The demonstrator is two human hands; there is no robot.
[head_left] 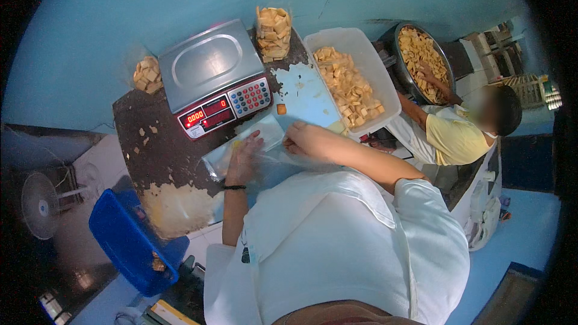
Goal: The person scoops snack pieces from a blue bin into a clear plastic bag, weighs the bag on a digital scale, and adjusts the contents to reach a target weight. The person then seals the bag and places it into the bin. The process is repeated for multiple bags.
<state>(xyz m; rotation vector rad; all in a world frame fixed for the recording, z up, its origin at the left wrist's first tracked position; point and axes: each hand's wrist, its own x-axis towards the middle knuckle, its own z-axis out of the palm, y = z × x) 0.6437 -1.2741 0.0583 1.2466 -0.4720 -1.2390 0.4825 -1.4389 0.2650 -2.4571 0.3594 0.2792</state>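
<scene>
My left hand [246, 155], with a dark band at its wrist, is at the table's near side over a stack of clear plastic bags [216, 162]. My right hand [300, 140] has its fingers curled in, pinching a clear plastic bag [275, 155] whose film spreads between both hands. How firmly the left fingers hold the film is unclear. A single square snack piece [281, 109] lies just beyond the right hand. Past the hands stands a digital weighing scale [212, 63] with a bare metal pan and lit display. A filled clear bag of snack pieces [273, 34] stands upright beside it.
Right of the scale is a translucent plastic tub [384, 85] of snack pieces. A co-worker in a yellow shirt [451, 133] reaches into a large metal basin [402, 81] farther right. Another part-filled bag [147, 74] stands left. A blue plastic bin [122, 239] and a fan [43, 207] are lower left.
</scene>
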